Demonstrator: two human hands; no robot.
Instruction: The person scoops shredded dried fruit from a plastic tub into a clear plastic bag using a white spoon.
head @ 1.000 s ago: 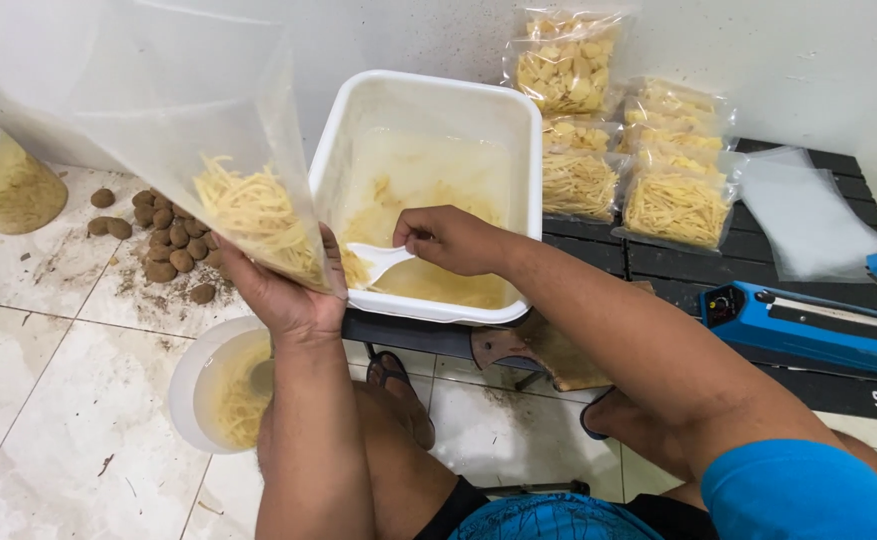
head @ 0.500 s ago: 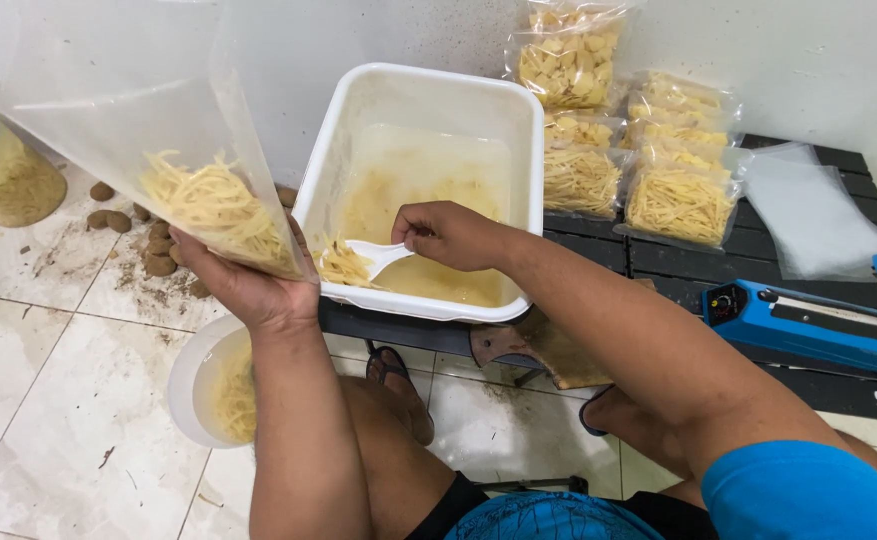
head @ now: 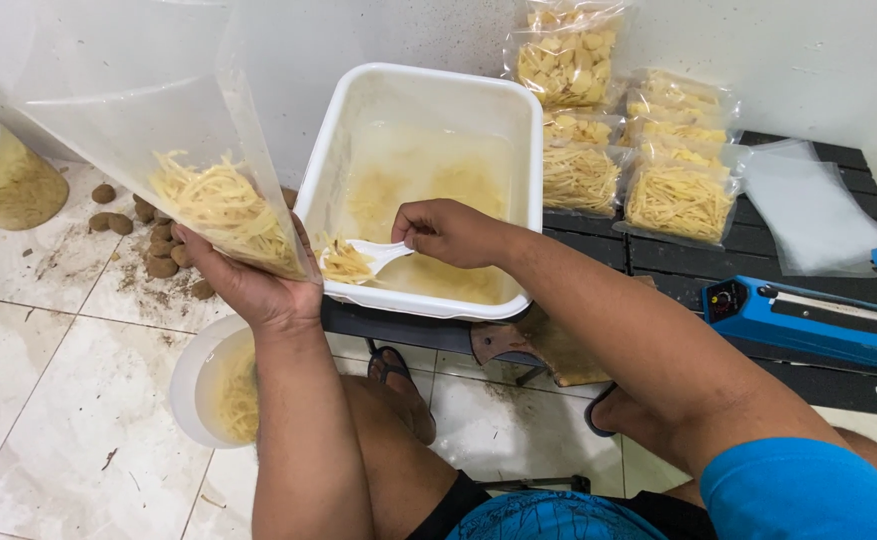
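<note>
Fingers (head: pixel 428 228) grip one spoon (head: pixel 363 258); left hand (head: pixel 248 285) holds one bag (head: pixel 158 130) (five sealed).

A clear plastic bag (head: pixel 158 150) is held up at a tilt by its lower corner, cupped from below in the left hand (head: pixel 253 290). Its bottom is packed with pale yellow shredded strips (head: pixel 223 210), the upper part being empty and see-through. A white plastic spoon (head: pixel 368 257) is pinched in the right hand (head: pixel 453 232), bowl pointed left, loaded with a small heap of the same strips, right beside the bag's edge. The spoon is kept over the near-left corner of a white rectangular tub (head: pixel 428 85), where a thin yellowish layer is left on the bottom.
</note>
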